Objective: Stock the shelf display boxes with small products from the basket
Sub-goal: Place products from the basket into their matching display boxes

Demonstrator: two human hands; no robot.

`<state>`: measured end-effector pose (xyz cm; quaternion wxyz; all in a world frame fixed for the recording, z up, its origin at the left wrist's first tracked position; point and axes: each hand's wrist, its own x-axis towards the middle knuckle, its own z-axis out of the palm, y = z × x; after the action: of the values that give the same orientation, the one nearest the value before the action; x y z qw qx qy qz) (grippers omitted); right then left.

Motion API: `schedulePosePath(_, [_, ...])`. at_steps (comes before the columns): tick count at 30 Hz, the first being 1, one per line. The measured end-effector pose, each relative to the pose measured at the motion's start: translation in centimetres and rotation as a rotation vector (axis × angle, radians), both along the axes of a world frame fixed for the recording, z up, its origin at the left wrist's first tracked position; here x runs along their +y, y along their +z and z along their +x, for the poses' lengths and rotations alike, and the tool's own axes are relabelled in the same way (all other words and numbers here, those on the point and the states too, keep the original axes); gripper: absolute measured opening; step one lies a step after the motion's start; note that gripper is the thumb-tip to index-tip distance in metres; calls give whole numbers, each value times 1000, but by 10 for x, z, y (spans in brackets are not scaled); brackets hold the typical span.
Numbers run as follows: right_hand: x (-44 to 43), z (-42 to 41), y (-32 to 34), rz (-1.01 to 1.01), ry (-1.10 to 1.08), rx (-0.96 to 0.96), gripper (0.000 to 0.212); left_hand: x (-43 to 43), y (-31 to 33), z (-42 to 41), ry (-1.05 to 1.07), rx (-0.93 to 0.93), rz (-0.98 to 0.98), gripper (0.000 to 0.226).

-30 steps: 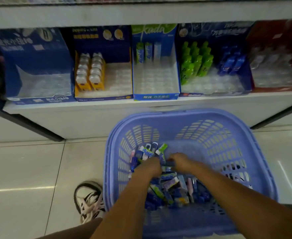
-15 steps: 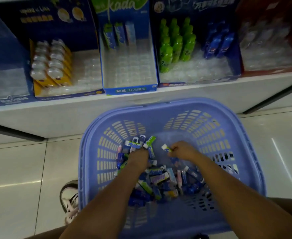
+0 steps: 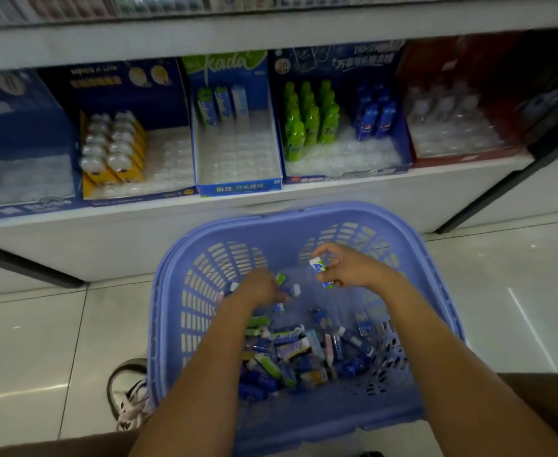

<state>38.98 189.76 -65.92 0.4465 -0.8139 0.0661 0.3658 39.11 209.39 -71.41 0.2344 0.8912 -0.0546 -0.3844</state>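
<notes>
Head view: right hand (image 3: 346, 270) pinches two small packs (image 3: 317, 266), basket (image 3: 304, 222) 1 o'clock; left hand (image 3: 261, 288) clutches several, 11 o'clock. Risk: overfull left grip may shed packs.

Both forearms bare, reaching forward and down, converging. The left hand (image 3: 261, 290) is back-up, fingers curled down round several packs (image 3: 287, 288); motion blur, exact count unclear. The right hand (image 3: 346, 270) is farther forward, palm turned left, thumb and forefinger pinching one pack (image 3: 317, 266). A second pack (image 3: 328, 284) shows under its lower fingers. Hands near, not touching.
</notes>
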Motion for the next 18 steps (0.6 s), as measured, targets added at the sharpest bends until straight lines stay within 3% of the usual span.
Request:
schedulePosePath(3, [-1, 2, 40, 87, -19, -122, 34, 4, 50, 12, 217, 7, -278, 24])
schedulePosePath(8, [16, 11, 107, 378, -189, -438, 35, 19, 126, 9, 598, -167, -775, 13])
schedulePosePath(12, [42, 28, 137, 549, -267, -492, 18, 33, 162, 3, 788, -367, -948, 9])
schedulePosePath(15, [62, 45, 146, 444, -227, -508, 20, 44, 174, 3, 883, -447, -1020, 13])
schedulePosePath(18, [77, 73, 149, 124, -193, -778, 21, 52, 173, 7, 1011, -466, -1073, 13])
